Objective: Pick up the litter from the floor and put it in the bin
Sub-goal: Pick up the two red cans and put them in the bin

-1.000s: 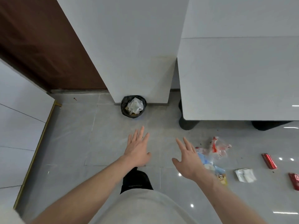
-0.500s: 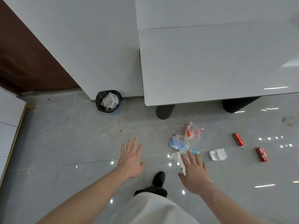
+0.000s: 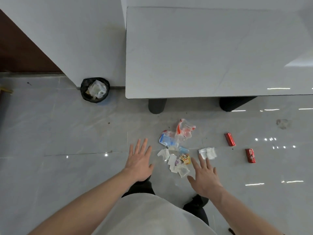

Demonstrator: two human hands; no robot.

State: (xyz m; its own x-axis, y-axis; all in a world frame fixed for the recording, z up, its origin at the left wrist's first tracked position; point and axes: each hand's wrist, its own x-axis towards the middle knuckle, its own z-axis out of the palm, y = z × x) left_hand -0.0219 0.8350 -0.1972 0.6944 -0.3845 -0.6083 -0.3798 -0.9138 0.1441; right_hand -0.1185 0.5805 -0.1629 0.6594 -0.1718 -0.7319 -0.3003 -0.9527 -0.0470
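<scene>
Litter lies in a heap on the grey tiled floor: a clear red-printed plastic bag (image 3: pixel 185 130), a blue and white wrapper (image 3: pixel 166 140), white paper scraps (image 3: pixel 172 159), a small yellow cartoon packet (image 3: pixel 185 159) and a crumpled white tissue (image 3: pixel 208 152). Two red cans (image 3: pixel 229 139) (image 3: pixel 250 155) lie farther right. The black-lined bin (image 3: pixel 95 90) stands at the wall's foot, far left, with plastic inside. My left hand (image 3: pixel 139 161) hovers spread and empty, left of the heap. My right hand (image 3: pixel 204 177) hovers spread and empty, just right of the scraps.
A white table (image 3: pixel 211 53) on dark round legs (image 3: pixel 157 106) overhangs the floor behind the litter. A white wall corner (image 3: pixel 71 41) backs the bin, with brown panelling (image 3: pixel 18 53) at far left. My dark shoes (image 3: pixel 196 201) stand below the heap.
The view has swung right and closer to the litter, so the bin has slid left. Both hands stay spread and empty, now flanking the heap.
</scene>
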